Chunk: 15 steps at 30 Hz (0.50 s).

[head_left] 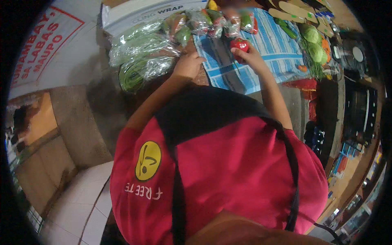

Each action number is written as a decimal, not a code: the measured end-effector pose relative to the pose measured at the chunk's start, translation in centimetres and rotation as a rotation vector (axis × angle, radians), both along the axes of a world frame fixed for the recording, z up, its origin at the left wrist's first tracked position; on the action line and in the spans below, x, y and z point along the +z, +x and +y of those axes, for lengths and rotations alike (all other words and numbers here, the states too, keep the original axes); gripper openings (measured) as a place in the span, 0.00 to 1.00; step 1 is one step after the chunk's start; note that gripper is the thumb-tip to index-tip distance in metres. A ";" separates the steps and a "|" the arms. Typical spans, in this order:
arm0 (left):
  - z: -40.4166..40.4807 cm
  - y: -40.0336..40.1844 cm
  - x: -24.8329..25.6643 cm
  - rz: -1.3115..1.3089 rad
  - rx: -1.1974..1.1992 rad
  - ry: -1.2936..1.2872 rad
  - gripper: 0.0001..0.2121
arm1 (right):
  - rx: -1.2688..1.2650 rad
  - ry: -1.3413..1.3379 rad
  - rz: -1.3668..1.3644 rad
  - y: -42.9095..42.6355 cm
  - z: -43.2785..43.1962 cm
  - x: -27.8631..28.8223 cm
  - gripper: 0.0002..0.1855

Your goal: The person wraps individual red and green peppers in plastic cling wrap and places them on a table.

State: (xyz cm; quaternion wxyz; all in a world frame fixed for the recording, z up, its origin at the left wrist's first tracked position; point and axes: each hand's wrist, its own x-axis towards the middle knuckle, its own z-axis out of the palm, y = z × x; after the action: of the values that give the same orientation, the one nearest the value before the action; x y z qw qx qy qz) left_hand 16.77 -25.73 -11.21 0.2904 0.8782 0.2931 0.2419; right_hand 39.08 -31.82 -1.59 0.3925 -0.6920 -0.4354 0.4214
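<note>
My right hand (253,59) grips a red bell pepper (239,45) over a blue-and-white striped towel (275,46). A thin green strip (237,68) shows below the pepper; whether the hand holds it is unclear. My left hand (189,65) is at the towel's left edge, beside the plastic-wrapped green vegetables. Its fingers are partly hidden, and I cannot tell whether they hold anything. To its left lie a coiled bundle of long green beans (131,75) in clear film and a wrapped green bundle (137,46). Several wrapped packs of mixed vegetables (200,23) line the far side.
A cling wrap box (153,13) stands behind the packs. At the right are cabbages (317,52), green cucumber-like vegetables (285,29), orange carrots (326,50) and a small orange-red tomato (302,68). Flat tan sole-shaped pieces (291,12) lie at the far right.
</note>
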 end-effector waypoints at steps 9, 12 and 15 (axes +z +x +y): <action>1.2 0.9 -1.2 0.130 0.061 0.239 0.18 | 0.608 0.695 -0.805 -13.5 10.0 3.7 0.34; 1.9 1.1 -0.3 0.110 -0.054 0.189 0.20 | 0.735 0.658 -1.075 -15.3 12.5 1.5 0.33; 1.4 0.6 -0.5 0.017 -0.021 0.145 0.19 | 0.827 0.570 -1.229 -16.1 13.3 -0.2 0.32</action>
State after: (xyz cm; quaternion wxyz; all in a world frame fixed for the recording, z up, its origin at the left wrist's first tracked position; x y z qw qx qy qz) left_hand 17.37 -24.31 -11.66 0.2259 0.9020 0.2680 0.2520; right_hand 23.03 -18.48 -1.82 0.0555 -0.4558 -0.8868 -0.0523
